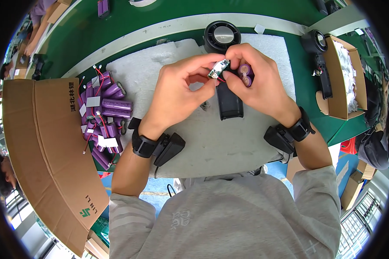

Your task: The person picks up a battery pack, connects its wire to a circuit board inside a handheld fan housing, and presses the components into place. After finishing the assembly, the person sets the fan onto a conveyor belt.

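Observation:
My left hand pinches a small green-and-white circuit board between thumb and fingers. From the other side my right hand meets it, thumb and forefinger closed at the board's edge by a short red wire. A purple battery pack is tucked in the right hand's curled fingers, cell ends showing. Just beneath the hands lies a black handheld fan, its round head at the far side and its handle shell towards me. The fingertips hide the exact contact between wire and board.
White foam sheet and a grey mat cover the green table. Purple battery packs with wires are heaped left, beside a large cardboard box. At right, another black fan lies against an open carton.

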A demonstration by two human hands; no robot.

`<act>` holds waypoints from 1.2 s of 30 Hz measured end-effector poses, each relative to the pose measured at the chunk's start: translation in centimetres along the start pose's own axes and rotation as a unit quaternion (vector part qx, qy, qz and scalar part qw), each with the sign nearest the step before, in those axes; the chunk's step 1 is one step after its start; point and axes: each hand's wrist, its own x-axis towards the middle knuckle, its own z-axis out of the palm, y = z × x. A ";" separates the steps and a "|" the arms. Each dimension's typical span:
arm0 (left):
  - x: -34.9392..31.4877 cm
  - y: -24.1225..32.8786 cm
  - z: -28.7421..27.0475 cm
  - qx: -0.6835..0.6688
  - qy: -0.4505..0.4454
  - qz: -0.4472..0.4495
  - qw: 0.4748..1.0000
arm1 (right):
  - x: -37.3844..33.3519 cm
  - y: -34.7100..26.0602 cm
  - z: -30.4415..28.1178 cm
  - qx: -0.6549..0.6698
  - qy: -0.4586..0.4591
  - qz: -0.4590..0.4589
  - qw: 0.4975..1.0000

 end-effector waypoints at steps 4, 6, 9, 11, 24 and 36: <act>-0.1 0.1 0.2 0.030 0.021 0.003 0.999 | 0.1 0.0 0.1 -0.028 0.005 -0.039 0.999; -0.1 0.0 0.3 0.034 0.028 0.000 0.999 | 0.1 0.3 0.3 -0.040 0.006 -0.052 0.998; -0.1 -0.4 0.4 0.018 0.036 0.013 0.999 | 0.1 0.6 0.3 -0.065 0.009 -0.080 0.995; -0.1 -0.3 0.3 0.024 0.042 0.023 0.999 | 0.0 0.5 0.2 -0.067 0.011 -0.062 0.996; 0.1 -0.6 0.0 0.115 0.064 0.075 0.989 | 0.0 0.0 0.2 -0.082 0.020 -0.007 0.996; 0.0 -0.4 0.0 0.095 0.065 0.058 0.992 | 0.1 0.5 0.2 -0.080 0.016 -0.054 0.995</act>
